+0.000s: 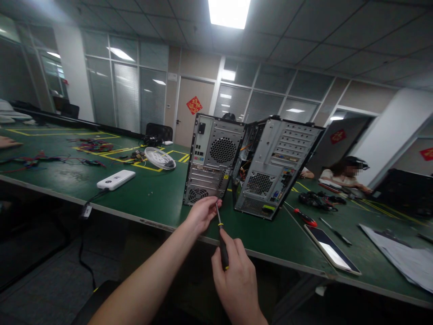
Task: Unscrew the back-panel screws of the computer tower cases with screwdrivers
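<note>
A screwdriver (222,248) with a black and yellow handle is gripped in my right hand (237,273), its shaft pointing up and away. The tip reaches the lower right corner of a computer tower (216,149), whose rear panel with fan grille and ports faces me. My left hand (203,214) is at that same corner, fingers curled together around the tip; what they pinch is hidden. Standing upright to the right is a second computer tower (267,167), its side open with wires visible inside.
A white power bank (116,179) with a cable lies left, near a white perforated cover (160,158). On the right are a red-black screwdriver (306,218), a thin tool (335,231), a phone (333,249) and papers (402,257). Another person (345,178) sits across the green table (162,198).
</note>
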Demonstrator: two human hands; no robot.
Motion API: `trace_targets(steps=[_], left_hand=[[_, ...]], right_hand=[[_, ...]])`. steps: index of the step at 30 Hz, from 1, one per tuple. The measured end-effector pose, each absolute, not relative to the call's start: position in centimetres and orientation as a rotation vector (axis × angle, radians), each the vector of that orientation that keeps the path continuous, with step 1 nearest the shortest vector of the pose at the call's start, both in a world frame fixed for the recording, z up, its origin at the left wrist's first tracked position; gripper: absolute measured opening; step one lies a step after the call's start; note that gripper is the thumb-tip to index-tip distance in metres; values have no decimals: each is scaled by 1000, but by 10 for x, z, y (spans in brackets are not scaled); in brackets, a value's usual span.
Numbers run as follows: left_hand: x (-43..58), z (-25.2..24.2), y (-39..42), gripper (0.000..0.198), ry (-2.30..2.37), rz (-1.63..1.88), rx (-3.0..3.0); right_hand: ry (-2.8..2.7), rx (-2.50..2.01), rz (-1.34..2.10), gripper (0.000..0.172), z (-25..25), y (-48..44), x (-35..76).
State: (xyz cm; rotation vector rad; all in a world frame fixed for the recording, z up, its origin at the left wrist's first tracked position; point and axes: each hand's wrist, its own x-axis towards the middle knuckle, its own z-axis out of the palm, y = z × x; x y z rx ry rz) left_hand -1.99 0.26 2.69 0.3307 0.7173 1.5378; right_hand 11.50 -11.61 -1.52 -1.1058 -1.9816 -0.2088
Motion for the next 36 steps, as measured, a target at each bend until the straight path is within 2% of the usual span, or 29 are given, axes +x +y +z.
trace_targets(steps=[13,36], left_hand=[[-24,41,-6,16,596,1506,125],[-29,31,0,15,540,1554,54]], right_hand=[[-1955,-1075,-264,39,-16,-122,114],[-1946,-1115,-389,42,-17,-122,117]])
